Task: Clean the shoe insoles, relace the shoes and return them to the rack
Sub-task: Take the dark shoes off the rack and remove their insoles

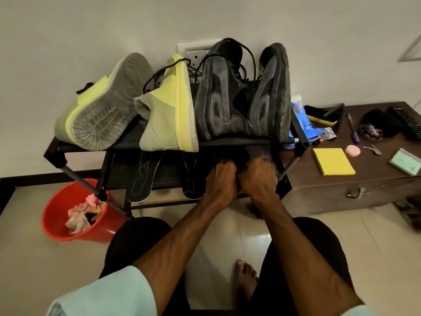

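Note:
A black shoe rack [54, 153] carries two yellow-green sneakers [168, 110] and two dark grey sneakers [218, 94] on its top shelf, propped against the wall. On the lower shelf lie two dark insoles [143, 176], with another [190, 179] beside them. My left hand [219, 179] and my right hand [259, 176] sit close together at the lower shelf's right end, both curled round a dark insole [258, 151] that pokes up between them under the top shelf. Most of that insole is hidden.
A red bucket [57, 220] with crumpled cloths stands on the floor at the left. A brown chest [341, 190] on the right holds a yellow pad [332, 161], brush [321, 116], polish tin [373, 131], pen and blue packet. My bare foot [243, 283] is on the tiles.

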